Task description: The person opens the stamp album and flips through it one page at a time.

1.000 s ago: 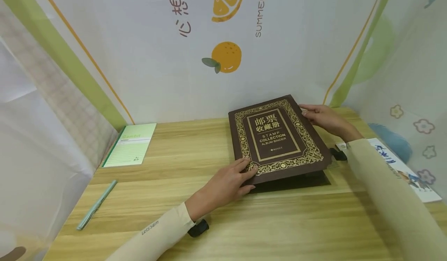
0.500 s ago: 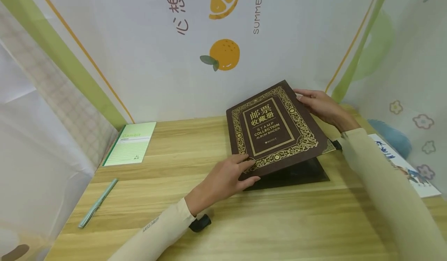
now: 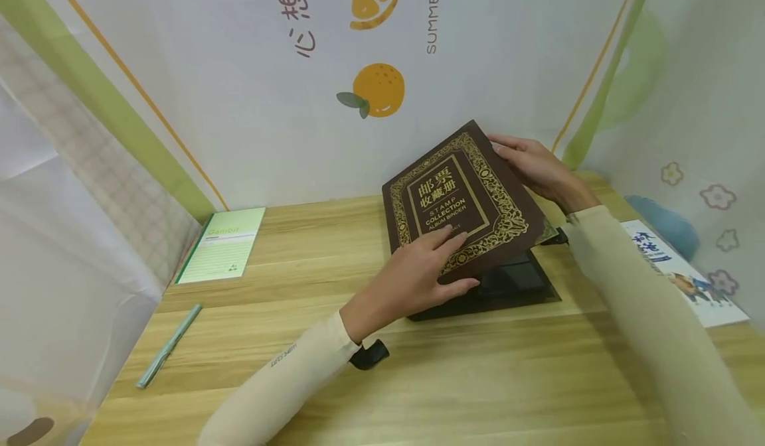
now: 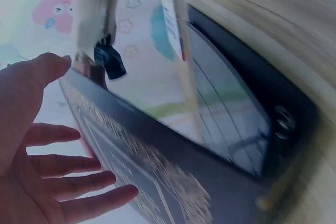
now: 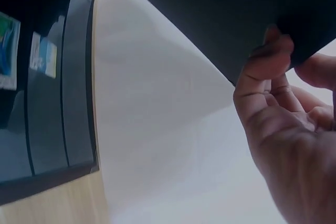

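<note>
A dark brown stamp album [image 3: 445, 184] with gold ornament lies on the table, its front cover raised at a slant. Thumb and fingers of my right hand [image 3: 540, 167] pinch the cover's right edge; the right wrist view shows this hand [image 5: 289, 124] at a corner of the dark cover underside [image 5: 220, 14]. Over the cover's lower part my left hand [image 3: 412, 267] spreads its straight fingers, the thumb by the lower edge. Beneath the cover, black glossy pocket pages [image 3: 514, 279] show; two small stamps [image 5: 48, 56] sit in the pockets. A metal binder ring [image 4: 285, 121] appears at the spine.
A pale green notebook [image 3: 221, 243] lies at the table's far left, with a light green pen [image 3: 170, 346] nearer. A white printed booklet [image 3: 687, 277] is at the right, partly behind the right sleeve. Printed curtains [image 3: 490, 68] stand along the table's back and sides.
The right hand has lifted the album cover higher and leftward, widening the gap above the pages. My left hand has shifted right and up across the cover.
</note>
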Motion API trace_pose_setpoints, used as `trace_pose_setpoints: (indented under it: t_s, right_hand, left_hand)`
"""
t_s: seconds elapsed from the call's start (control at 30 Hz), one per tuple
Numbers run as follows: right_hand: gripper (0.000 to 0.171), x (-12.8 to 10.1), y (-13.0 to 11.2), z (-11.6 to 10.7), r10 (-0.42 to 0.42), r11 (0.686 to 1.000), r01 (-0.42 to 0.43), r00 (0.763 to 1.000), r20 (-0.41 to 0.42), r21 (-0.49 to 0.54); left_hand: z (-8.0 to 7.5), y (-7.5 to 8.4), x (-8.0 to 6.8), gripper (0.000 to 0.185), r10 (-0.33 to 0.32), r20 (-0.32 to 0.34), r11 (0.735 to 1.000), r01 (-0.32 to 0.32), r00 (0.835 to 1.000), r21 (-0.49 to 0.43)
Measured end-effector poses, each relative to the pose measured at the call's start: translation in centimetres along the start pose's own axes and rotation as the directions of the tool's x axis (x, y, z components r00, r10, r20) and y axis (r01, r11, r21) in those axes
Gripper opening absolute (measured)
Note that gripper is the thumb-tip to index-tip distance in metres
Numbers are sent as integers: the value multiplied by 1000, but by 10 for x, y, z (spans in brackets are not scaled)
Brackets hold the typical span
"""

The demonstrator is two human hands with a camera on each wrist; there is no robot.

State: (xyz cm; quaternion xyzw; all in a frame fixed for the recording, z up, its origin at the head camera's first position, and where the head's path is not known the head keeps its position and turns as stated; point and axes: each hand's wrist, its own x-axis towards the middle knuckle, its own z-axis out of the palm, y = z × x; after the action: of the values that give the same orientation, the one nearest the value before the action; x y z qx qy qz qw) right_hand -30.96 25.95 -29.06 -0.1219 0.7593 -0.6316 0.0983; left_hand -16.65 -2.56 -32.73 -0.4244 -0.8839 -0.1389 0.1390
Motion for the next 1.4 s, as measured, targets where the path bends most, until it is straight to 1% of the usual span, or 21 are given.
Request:
trace_pose_setpoints:
  t_s: [0.13, 0.27, 0.37, 0.47, 0.57, 0.67, 0.77, 0.93, 1.13, 1.23, 1.4]
  right_hand:
    - [61, 2, -5, 8, -29, 998, 28, 999, 13, 52]
    - [60, 3, -10, 12, -45, 995, 45, 999, -4, 88]
    - [61, 3, -14, 15, -52, 993, 54, 998, -20, 109]
    - [61, 5, -16, 19, -56, 986, 58, 998, -19, 155]
    - [62, 8, -18, 23, -68, 978, 68, 998, -8, 197]
    - [63, 10, -21, 26, -97, 975, 92, 995, 16, 203]
    - [65, 11, -24, 27, -117, 973, 109, 993, 28, 203]
    - [67, 11, -28, 32, -117, 973, 109, 993, 29, 203]
    - [66, 14, -31, 38, -127, 980, 118, 991, 50, 160]
    - [66, 15, -33, 40, -128, 985, 120, 990, 57, 123]
    - [64, 16, -33, 41, -123, 991, 119, 991, 52, 67]
  left_hand:
    - [-3, 9, 11, 72, 23, 0, 998, -23, 1000, 54]
    - [-4, 17, 23, 70, 52, -41, 991, -47, 998, 128]
    - [-4, 21, 29, 68, 55, -80, 989, -43, 995, 142]
    - [-4, 24, 32, 65, 31, -108, 990, -16, 994, 142]
    - [-5, 27, 30, 64, -13, -120, 993, 27, 993, 111]
    - [-7, 27, 28, 64, -52, -136, 996, 61, 989, 67]
    - [-9, 27, 26, 64, -65, -151, 997, 71, 986, 36]
    - [-11, 25, 22, 63, -76, -176, 997, 75, 982, -14]
    - [-13, 24, 16, 58, -129, -214, 990, 114, 968, -83]
    - [-15, 26, 13, 57, -160, -215, 984, 139, 963, -109]
    - [-18, 29, 10, 58, -208, -197, 972, 180, 958, -154]
